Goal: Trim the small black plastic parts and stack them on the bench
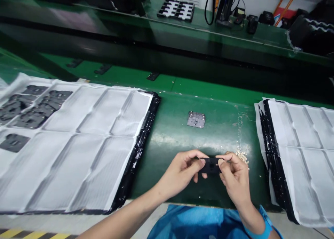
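Both my hands pinch one small flat black part just above the green bench, near its front edge. My left hand grips its left end with thumb and fingers closed. My right hand grips its right end the same way. A small grey metal plate lies flat on the bench a little beyond my hands.
A black tray stack lined with white sheet lies at left, with several dark parts in its far pockets. A similar lined stack sits at right. Pale debris litters the bench. A shelf behind holds a black tray and cables.
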Demonstrator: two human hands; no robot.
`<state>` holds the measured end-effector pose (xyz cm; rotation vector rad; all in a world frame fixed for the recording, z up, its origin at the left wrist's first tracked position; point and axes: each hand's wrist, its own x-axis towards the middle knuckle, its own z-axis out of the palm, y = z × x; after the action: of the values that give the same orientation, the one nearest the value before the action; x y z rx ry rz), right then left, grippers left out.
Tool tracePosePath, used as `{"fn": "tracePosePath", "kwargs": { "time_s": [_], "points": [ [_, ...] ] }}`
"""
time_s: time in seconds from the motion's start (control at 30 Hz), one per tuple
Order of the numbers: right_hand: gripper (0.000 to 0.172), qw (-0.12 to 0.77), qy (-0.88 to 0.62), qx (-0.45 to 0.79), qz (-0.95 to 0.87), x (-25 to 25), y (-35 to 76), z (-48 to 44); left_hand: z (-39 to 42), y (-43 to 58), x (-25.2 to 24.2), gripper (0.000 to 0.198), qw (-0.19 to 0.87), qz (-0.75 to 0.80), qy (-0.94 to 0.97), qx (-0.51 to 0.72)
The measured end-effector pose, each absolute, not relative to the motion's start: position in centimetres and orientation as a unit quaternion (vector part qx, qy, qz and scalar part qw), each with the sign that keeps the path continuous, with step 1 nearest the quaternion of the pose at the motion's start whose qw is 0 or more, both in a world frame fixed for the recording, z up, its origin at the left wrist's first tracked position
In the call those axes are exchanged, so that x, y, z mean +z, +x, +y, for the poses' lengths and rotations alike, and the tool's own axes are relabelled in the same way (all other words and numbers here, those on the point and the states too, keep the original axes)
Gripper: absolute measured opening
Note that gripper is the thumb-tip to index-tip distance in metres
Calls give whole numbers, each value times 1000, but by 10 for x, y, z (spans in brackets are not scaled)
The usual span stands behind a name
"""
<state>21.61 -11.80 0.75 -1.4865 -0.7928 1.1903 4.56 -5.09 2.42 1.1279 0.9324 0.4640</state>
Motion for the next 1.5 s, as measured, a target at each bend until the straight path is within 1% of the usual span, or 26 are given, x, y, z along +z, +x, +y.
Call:
{"fn": "tracePosePath", "kwargs": {
  "time_s": [0.1, 0.23, 0.3, 0.37, 0.43, 0.5, 0.57, 0.63, 0.7, 0.83, 0.93, 1.03, 1.13, 1.2, 1.37, 1.47, 1.5],
  "points": [
    [24, 506, -613, 470, -382, 3, 212, -114, -35, 33, 26, 27, 671, 421, 581, 186],
    [24, 445, -623, 412, -495, -5, 210, -103, 8, 19, 14, 25, 570, 435, 675, 176],
    [33, 418, -632, 356, -548, -8, 210, -92, 37, 16, 4, 20, 495, 464, 711, 185],
    [41, 390, -648, 289, -588, -8, 209, -75, 64, 17, -5, 15, 446, 479, 732, 190],
    [43, 329, -670, 231, -624, -4, 206, -52, 85, 20, -11, 10, 407, 487, 749, 190],
    [45, 221, -692, 194, -659, 1, 202, -26, 97, 24, -14, 10, 367, 492, 766, 189],
    [46, 190, -702, 181, -662, 6, 197, 0, 102, 27, -17, 18, 334, 496, 779, 187],
    [46, 158, -703, 183, -668, 8, 193, 21, 105, 28, -19, 30, 315, 499, 786, 182],
    [43, 124, -700, 192, -676, 8, 189, 36, 108, 29, -22, 35, 310, 502, 789, 174],
    [33, 69, -708, 207, -671, 7, 183, 55, 119, 30, -28, 34, 324, 507, 783, 160],
    [33, 53, -708, 229, -666, 12, 183, 61, 124, 32, -27, 34, 350, 502, 776, 151],
    [30, 67, -692, 267, -667, 20, 188, 58, 121, 33, -18, 35, 389, 478, 774, 146],
    [19, 117, -691, 299, -648, 30, 200, 42, 113, 39, -1, 39, 437, 435, 775, 137],
    [13, 175, -702, 299, -623, 36, 212, 28, 108, 48, 13, 42, 465, 408, 774, 133],
    [13, 324, -742, 248, -531, 48, 257, -21, 89, 104, 45, 51, 535, 379, 734, 178],
    [15, 405, -759, 211, -464, 56, 288, -58, 73, 160, 63, 49, 573, 319, 736, 164],
    [17, 451, -755, 203, -431, 58, 298, -72, 69, 180, 69, 46, 586, 292, 741, 145]
  ]
}}
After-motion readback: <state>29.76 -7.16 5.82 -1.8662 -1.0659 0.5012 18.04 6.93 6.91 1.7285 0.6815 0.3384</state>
